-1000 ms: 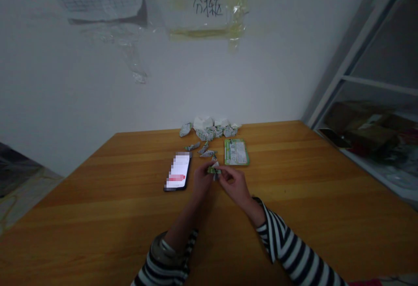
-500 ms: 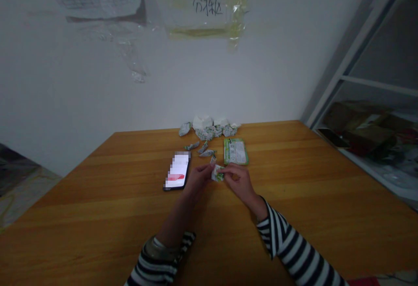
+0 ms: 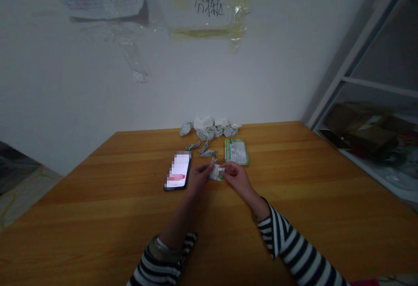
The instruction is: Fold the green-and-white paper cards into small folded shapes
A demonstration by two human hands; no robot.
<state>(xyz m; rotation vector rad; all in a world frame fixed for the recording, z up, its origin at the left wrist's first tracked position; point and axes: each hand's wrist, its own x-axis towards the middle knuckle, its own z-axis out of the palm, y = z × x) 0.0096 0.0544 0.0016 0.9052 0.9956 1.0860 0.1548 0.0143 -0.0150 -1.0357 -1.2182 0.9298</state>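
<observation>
Being pinched by the left hand (image 3: 197, 177) and the right hand (image 3: 239, 178), a small white-and-green wrapper (image 3: 215, 173) is held just below the centre of the frame; a phone (image 3: 178, 172) is seen farther left, a green-edged packet (image 3: 237, 152) upper right, and small wrapped pieces (image 3: 208, 153) are strewn above on the wooden surface (image 3: 307, 199)

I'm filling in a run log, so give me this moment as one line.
left hand: pinching wrapper | right hand: pinching wrapper | left of hands: phone | beyond: green-edged packet

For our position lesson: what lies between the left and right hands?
The head view shows a small, pale wrapper held between the left hand and right hand.
</observation>
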